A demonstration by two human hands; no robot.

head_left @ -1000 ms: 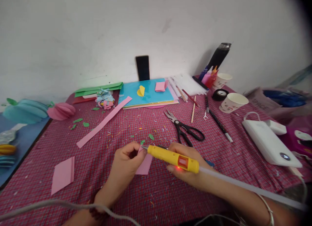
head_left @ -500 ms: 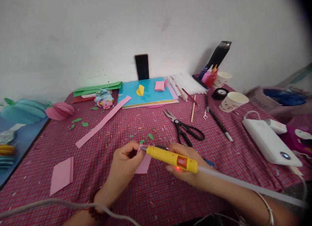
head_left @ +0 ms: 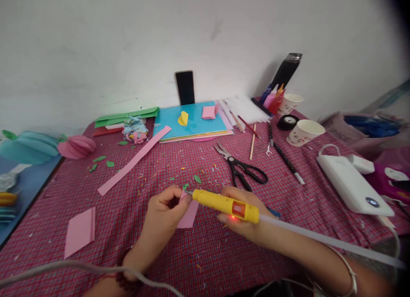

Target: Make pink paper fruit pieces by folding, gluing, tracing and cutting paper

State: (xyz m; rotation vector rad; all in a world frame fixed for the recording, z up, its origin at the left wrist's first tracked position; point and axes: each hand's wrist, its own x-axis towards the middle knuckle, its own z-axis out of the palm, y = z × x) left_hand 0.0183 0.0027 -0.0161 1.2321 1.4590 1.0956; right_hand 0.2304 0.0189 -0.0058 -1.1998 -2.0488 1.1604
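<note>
My right hand (head_left: 245, 218) is wrapped round a yellow glue gun (head_left: 226, 204) with a red lit switch; a clear glue stick (head_left: 323, 241) trails out of its back. The gun's metal tip touches a small pink paper piece (head_left: 189, 213). My left hand (head_left: 166, 211) pinches the top left edge of that pink piece, which lies against the red checked tablecloth (head_left: 208, 254). A grey cord (head_left: 80, 269) crosses my left wrist.
Black scissors (head_left: 245, 171), a pink strip (head_left: 134, 160), a pink folded sheet (head_left: 80, 230), a stack of coloured paper (head_left: 192, 122), a phone (head_left: 185, 87) leaning on the wall, paper cups (head_left: 304, 132), tape roll (head_left: 287, 122), pens, a white power bank (head_left: 352, 186), a black bottle (head_left: 285, 72), paper flowers (head_left: 77, 145) at left.
Almost nothing has changed; both hands keep their hold, and the view has drifted slightly.
</note>
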